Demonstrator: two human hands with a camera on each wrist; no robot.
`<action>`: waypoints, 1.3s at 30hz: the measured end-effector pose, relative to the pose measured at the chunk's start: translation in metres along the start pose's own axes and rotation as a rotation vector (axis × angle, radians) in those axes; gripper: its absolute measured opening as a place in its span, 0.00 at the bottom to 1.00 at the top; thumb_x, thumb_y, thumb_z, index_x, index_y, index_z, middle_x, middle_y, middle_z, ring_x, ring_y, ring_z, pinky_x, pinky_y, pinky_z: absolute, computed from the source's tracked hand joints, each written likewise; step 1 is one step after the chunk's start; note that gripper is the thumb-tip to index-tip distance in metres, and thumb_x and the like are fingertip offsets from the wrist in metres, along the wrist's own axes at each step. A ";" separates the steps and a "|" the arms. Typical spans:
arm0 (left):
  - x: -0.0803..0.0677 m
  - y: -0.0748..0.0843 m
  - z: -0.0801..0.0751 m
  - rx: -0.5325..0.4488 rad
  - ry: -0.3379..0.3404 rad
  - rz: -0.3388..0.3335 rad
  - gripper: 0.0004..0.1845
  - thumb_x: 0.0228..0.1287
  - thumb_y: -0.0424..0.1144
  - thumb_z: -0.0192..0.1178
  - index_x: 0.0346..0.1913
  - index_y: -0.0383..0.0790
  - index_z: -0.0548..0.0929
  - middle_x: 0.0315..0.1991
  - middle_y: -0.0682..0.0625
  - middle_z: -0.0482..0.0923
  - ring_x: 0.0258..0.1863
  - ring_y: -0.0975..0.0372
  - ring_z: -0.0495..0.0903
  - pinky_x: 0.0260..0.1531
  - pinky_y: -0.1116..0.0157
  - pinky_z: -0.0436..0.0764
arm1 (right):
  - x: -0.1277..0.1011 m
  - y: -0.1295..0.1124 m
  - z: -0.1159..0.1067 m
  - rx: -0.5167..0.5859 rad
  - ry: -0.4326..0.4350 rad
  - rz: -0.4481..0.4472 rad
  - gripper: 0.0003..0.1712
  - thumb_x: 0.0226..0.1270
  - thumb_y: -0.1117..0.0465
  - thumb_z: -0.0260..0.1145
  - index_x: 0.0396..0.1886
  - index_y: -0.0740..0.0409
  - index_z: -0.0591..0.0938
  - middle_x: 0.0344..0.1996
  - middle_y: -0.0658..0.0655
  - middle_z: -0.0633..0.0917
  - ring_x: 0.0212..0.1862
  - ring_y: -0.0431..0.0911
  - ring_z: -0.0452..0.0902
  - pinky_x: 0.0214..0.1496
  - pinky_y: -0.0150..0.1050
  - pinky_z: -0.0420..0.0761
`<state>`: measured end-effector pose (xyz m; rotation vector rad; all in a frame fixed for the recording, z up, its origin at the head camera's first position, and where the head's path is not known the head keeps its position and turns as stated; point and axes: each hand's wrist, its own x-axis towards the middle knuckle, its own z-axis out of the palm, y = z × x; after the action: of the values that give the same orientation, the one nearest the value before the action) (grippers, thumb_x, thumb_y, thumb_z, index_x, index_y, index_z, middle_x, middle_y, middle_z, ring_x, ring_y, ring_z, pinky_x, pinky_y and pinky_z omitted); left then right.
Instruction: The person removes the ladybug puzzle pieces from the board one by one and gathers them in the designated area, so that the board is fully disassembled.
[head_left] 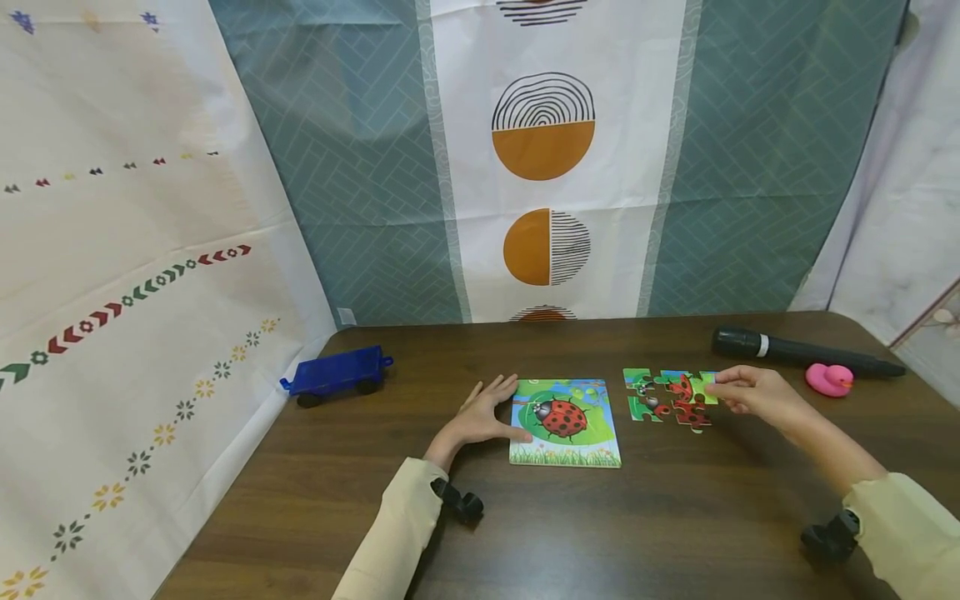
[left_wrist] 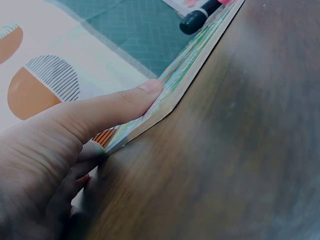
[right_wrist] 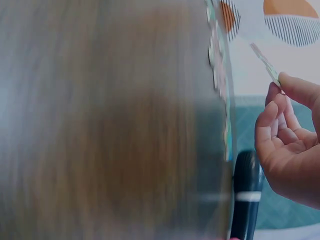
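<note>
Head view: a person sits at a dark wooden table (head_left: 600, 533) with both hands out over a ladybird puzzle.
Left hand: the left hand (head_left: 483, 414) lies with fingers spread and fairly straight beside the puzzle board (head_left: 566, 422), its thumb touching the board's left edge.
Left wrist view: the thumb (left_wrist: 120, 107) presses flat against the board's thin edge (left_wrist: 175, 95); nothing is gripped.
Puzzle board: a square picture of a red ladybird on green, lying flat near the table's middle.
Right hand: the right hand (head_left: 753, 392) pinches a green puzzle piece (head_left: 707, 385) between thumb and fingertips, at the right end of the loose pieces.
Right wrist view: the piece (right_wrist: 265, 64) shows edge-on at the fingertips (right_wrist: 295, 87), lifted off the tabletop; the other fingers curl into the palm.
Loose pieces: a cluster of joined pieces (head_left: 663, 400) in green and red lies just right of the board, apart from it.
Behind the right hand: a black microphone (head_left: 802, 352) lies across the table, with a pink rubber duck (head_left: 828, 378) just in front of it.
Far left: a blue toy wagon (head_left: 337, 375) stands near the patterned cloth wall (head_left: 135, 267).
Back: a teal and white curtain (head_left: 543, 158) with orange half circles.
</note>
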<state>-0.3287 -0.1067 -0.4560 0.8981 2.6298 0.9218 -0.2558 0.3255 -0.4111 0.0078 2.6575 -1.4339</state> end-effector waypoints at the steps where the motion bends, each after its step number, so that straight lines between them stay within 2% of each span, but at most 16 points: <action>1: 0.000 0.000 0.000 0.001 -0.002 -0.001 0.55 0.51 0.56 0.72 0.77 0.42 0.54 0.79 0.47 0.48 0.80 0.51 0.41 0.77 0.44 0.35 | -0.001 0.003 -0.003 -0.003 0.000 0.007 0.30 0.71 0.50 0.61 0.56 0.74 0.71 0.30 0.42 0.81 0.33 0.35 0.75 0.38 0.29 0.81; 12: 0.000 0.002 -0.001 -0.010 -0.004 -0.011 0.54 0.52 0.55 0.72 0.77 0.41 0.54 0.79 0.49 0.48 0.80 0.53 0.40 0.77 0.45 0.34 | -0.008 0.032 -0.024 -0.062 0.007 0.030 0.29 0.71 0.51 0.61 0.53 0.76 0.73 0.30 0.39 0.80 0.32 0.34 0.73 0.36 0.28 0.80; 25: -0.001 0.004 -0.002 -0.017 -0.009 0.004 0.55 0.52 0.56 0.71 0.77 0.41 0.54 0.79 0.46 0.48 0.80 0.51 0.41 0.77 0.43 0.34 | -0.011 0.043 -0.030 -0.077 -0.020 0.084 0.29 0.71 0.52 0.61 0.52 0.79 0.73 0.28 0.42 0.78 0.30 0.32 0.72 0.33 0.28 0.79; 32: -0.001 0.002 -0.002 -0.017 0.000 0.022 0.56 0.51 0.59 0.71 0.77 0.40 0.54 0.79 0.46 0.49 0.80 0.50 0.41 0.77 0.42 0.35 | -0.010 0.044 -0.029 -0.185 -0.004 0.058 0.28 0.70 0.53 0.62 0.50 0.78 0.77 0.22 0.45 0.77 0.25 0.32 0.71 0.30 0.28 0.77; 39: -0.001 0.001 -0.001 -0.004 0.000 0.009 0.55 0.52 0.56 0.71 0.77 0.41 0.54 0.79 0.46 0.48 0.80 0.51 0.41 0.77 0.43 0.34 | -0.010 0.044 -0.024 -0.238 0.031 0.022 0.23 0.67 0.55 0.64 0.43 0.76 0.80 0.19 0.46 0.76 0.22 0.33 0.70 0.25 0.29 0.74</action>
<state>-0.3279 -0.1068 -0.4543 0.9098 2.6251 0.9287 -0.2457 0.3695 -0.4335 0.0382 2.8255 -1.1122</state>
